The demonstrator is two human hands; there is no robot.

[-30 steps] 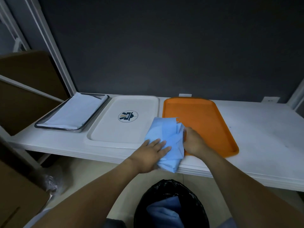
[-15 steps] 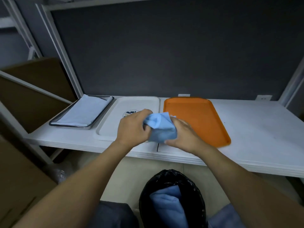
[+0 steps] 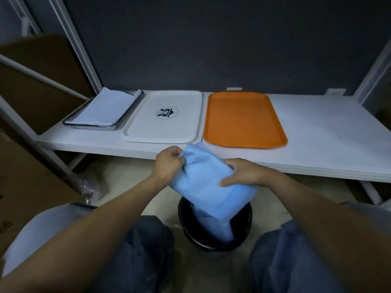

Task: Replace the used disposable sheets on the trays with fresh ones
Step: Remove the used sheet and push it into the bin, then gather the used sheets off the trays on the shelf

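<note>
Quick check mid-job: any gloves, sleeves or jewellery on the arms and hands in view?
No gloves: the left hand and the right hand are bare, with no ring, watch or band visible. Both forearms are uncovered. Pale grey-blue short sleeves show only near the lower corners of the picture: the left sleeve and the right sleeve.

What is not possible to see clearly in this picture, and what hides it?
Head view only.
Inside of the black bin: mostly covered by the held blue sheet.
Floor of the metal tray: under a pale sheet.
The logo on the white tray: too small to read.
</note>
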